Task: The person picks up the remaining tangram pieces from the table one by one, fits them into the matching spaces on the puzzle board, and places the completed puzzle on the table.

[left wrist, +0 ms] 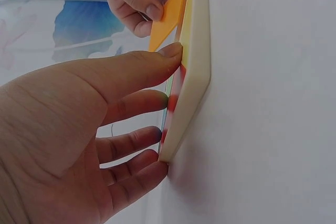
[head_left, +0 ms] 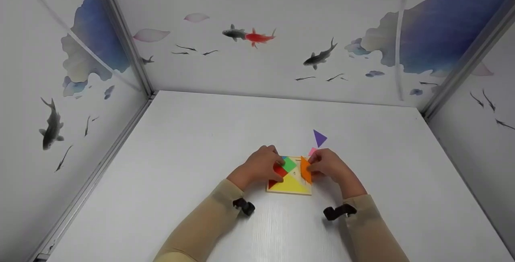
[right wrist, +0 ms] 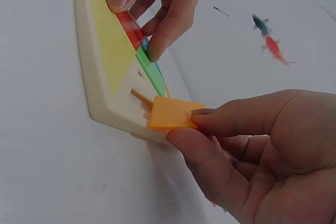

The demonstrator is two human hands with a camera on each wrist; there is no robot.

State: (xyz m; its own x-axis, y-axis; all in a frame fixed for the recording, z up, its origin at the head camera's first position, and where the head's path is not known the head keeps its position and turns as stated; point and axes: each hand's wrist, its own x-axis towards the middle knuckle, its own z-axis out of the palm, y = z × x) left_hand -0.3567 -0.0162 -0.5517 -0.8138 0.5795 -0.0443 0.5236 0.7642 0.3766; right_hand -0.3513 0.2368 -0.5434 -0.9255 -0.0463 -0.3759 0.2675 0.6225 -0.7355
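Note:
A pale wooden tangram board (head_left: pixel 289 193) lies on the table. Set in it are a yellow triangle (head_left: pixel 289 184), a red triangle (right wrist: pixel 129 29), a green square (head_left: pixel 289 164) and a blue piece, mostly hidden. My left hand (head_left: pixel 259 167) rests on the board's left side, its thumb and fingertips spread over the red and green pieces and along the edge. Between thumb and forefinger, my right hand (head_left: pixel 332 169) pinches an orange parallelogram (right wrist: pixel 176 114), tilted over the bare right part of the board. A slot-like mark shows beneath the orange piece in the right wrist view.
Beyond the board lie a purple triangle (head_left: pixel 320 138) and a pink piece (head_left: pixel 312 151), the latter partly behind the right hand. White table (head_left: pixel 225 121) surrounds the board, bounded by walls (head_left: pixel 261 73) with painted fish at the back and sides.

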